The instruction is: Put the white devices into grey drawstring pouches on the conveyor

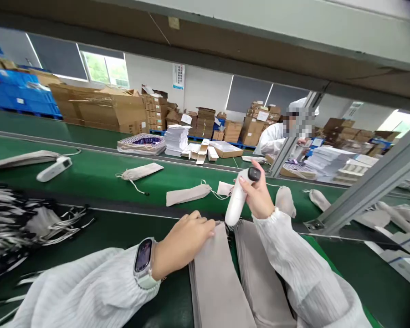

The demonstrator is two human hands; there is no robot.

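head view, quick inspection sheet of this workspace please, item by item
surface: green belt, mostly bare between items.
job's things: white handheld device; grey pouch stacks, two side by side just below it.
clutter: filled drawstring pouches and a second white device lying on the belt; black-and-white bundle at far left.
grippers: right hand closed around the white handheld device, held upright; left hand with fingers curled on the top edge of the nearer stack, grip unclear.
cables: nothing seen.
surroundings: stacked cartons, blue crates, a co-worker across the belt, metal frame strut.
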